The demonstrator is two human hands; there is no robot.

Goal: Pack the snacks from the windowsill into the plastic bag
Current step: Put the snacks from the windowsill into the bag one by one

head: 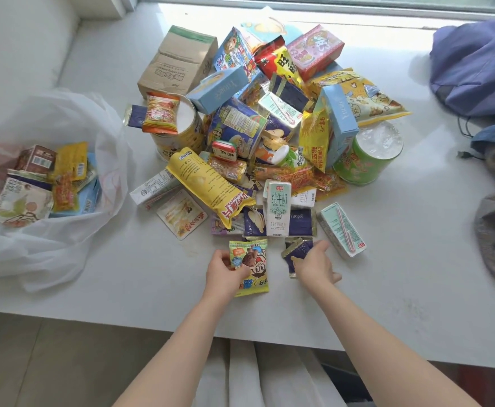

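Forearms (181,342) reach over the near edge of the windowsill (387,304). The left grip (224,271) pinches a cartoon snack packet (250,264), thumb over its left edge. Just to the right, the right grip (313,265) lies over a dark purple packet (296,254); whether its fingers have closed on it I cannot tell. Beyond them a milk carton (278,210) fronts the big snack pile (269,118), most of it unpacked. The plastic bag (49,245) lies open at the left, well apart from both grips, with a few snacks inside. This looks like the pick-up step. Next, both packets likely need lifting and carrying left into the bag's mouth.
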